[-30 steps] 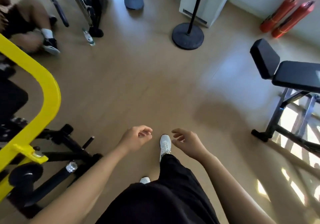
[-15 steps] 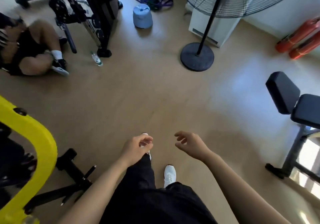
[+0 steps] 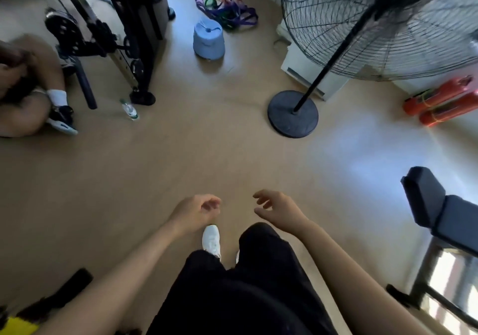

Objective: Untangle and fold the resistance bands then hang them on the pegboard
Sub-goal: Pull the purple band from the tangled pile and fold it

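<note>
Moved forward since 0.5 s ago; yellow frame [image 3: 18,325] now mostly cut off bottom-left. Left hand [image 3: 196,213], right hand [image 3: 279,211]: loosely curled, empty. Resistance bands [image 3: 227,11] tangled on floor far ahead, just behind blue stool [image 3: 209,39], count unreadable.

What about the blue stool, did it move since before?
No. The blue stool sits left of the fan base as before; only the view shifted.

Resistance bands [image 3: 227,8] lie behind the stool [image 3: 208,40], left of the fan [image 3: 362,24].
</note>
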